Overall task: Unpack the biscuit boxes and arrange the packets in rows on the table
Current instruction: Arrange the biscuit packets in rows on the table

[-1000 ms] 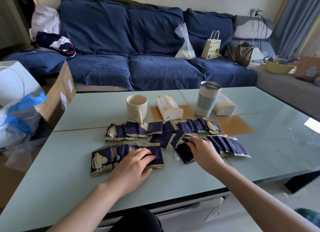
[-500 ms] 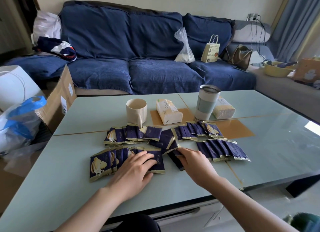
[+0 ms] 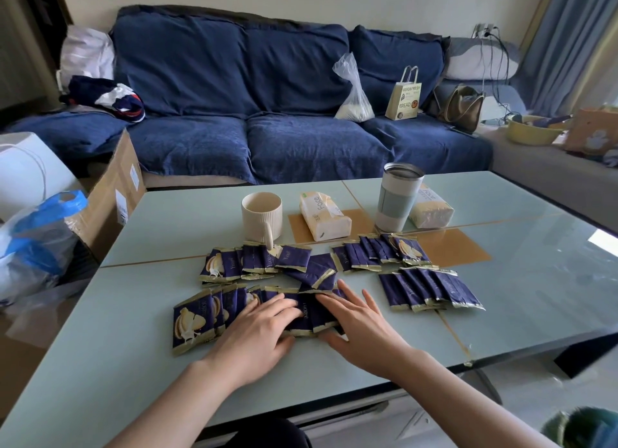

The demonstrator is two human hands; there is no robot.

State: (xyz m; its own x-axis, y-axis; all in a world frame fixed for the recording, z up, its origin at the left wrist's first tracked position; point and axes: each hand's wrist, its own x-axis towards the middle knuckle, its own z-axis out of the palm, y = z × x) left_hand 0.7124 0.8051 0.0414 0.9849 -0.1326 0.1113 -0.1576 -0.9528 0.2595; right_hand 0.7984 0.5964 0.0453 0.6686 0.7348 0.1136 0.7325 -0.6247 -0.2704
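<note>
Down at the near row, left hand (image 3: 257, 330) and right hand (image 3: 361, 327) lie flat, fingers spread, pressing the overlapped biscuit packets (image 3: 311, 314) on the table (image 3: 518, 280); looks like tidying; next I'd straighten the loose crooked packets (image 3: 317, 273) behind, by the mug (image 3: 262, 218).

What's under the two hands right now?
Both the left hand and right hand lie flat on the near row of packets, pressing its right end. How many packets sit beneath the palms is hidden.

head-worn view, close, looking down over table (image 3: 167, 247)
</note>
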